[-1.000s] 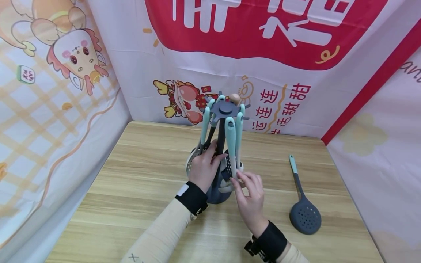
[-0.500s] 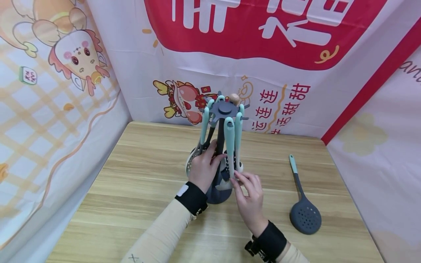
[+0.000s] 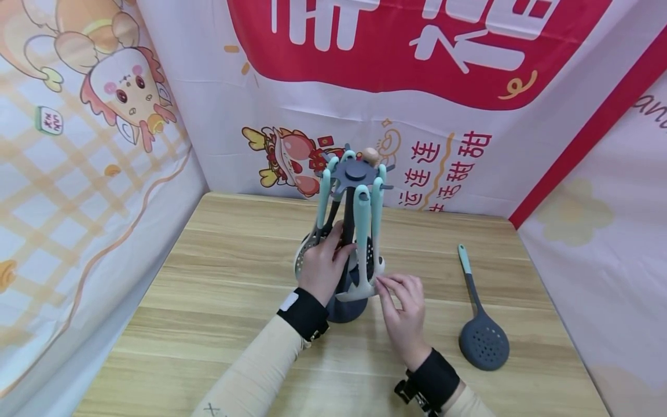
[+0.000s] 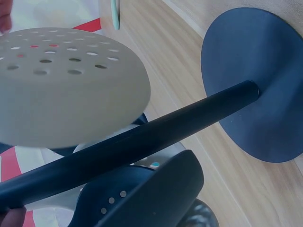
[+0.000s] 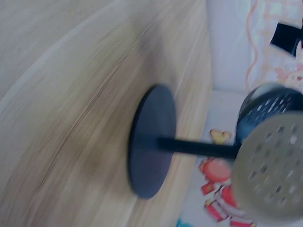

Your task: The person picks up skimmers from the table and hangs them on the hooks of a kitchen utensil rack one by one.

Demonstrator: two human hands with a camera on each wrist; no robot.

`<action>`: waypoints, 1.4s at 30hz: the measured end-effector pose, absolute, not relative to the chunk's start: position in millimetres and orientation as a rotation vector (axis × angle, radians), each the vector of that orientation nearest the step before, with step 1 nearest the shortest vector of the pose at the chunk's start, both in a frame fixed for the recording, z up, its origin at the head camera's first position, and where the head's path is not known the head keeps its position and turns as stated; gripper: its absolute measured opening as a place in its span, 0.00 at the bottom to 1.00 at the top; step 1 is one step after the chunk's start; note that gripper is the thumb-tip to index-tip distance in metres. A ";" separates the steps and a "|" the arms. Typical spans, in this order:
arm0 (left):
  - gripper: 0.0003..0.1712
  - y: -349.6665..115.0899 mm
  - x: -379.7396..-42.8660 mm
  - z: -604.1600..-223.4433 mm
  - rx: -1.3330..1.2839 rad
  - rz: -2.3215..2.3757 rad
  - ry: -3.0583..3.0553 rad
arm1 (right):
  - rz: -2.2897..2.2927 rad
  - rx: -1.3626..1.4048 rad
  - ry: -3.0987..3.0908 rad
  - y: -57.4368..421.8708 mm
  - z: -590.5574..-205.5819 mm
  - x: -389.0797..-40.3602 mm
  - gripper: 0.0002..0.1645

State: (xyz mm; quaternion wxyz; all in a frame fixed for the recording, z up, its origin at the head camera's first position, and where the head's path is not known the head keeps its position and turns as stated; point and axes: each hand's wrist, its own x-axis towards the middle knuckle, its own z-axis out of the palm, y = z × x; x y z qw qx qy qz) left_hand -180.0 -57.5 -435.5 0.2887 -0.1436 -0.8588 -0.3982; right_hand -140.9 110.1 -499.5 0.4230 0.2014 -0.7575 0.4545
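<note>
A dark utensil stand stands upright on the table, mint-handled kitchen tools hanging from its hooked top. My left hand grips the stand's pole, partly hidden among the hanging tools. At the front hangs a light grey skimmer with a mint handle; its round perforated head faces the camera in the right wrist view. My right hand pinches the right edge of that head between thumb and fingers. Behind it, a dark perforated tool and a dark flat-bladed tool show in the left wrist view.
A dark slotted skimmer with a mint handle lies on the wooden table to the right of the stand. Printed cloth hangs behind the table and along both sides.
The front skimmer has turned on its hook and its handle has shifted slightly left. My right hand has moved from its neck to the head's edge, slightly rightward. The left hand stays on the pole.
</note>
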 end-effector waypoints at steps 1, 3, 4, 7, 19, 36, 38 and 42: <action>0.24 -57.7 -180.1 -435.3 -0.382 -1.067 -2.295 | 1.125 0.482 -1.913 113.4 -501.9 -142.8 0.10; 0.24 -57.8 -180.1 -435.1 -0.378 -1.076 -2.301 | 1.097 0.425 -1.967 121.3 -507.5 -146.2 0.09; 0.24 -57.9 -180.2 -435.3 -0.376 -1.078 -2.304 | 1.078 0.397 -1.997 125.6 -510.8 -147.7 0.08; 0.24 -58.0 -180.6 -435.8 -0.372 -1.087 -2.311 | 0.998 0.318 -2.095 139.3 -521.0 -151.8 0.07; 0.24 -57.4 -180.7 -435.2 -0.376 -1.072 -2.307 | 0.778 -0.071 -2.573 199.4 -559.0 -158.9 0.21; 0.24 -57.8 -182.8 -437.9 -0.407 -1.056 -2.267 | 0.679 -0.343 -2.823 263.9 -583.6 -159.1 0.34; 0.24 -58.0 -182.7 -437.7 -0.409 -1.056 -2.267 | 0.669 -0.351 -2.841 267.9 -583.5 -159.4 0.36; 0.24 -58.1 -182.7 -438.2 -0.409 -1.053 -2.264 | 0.633 -0.377 -2.858 273.6 -582.1 -160.9 0.36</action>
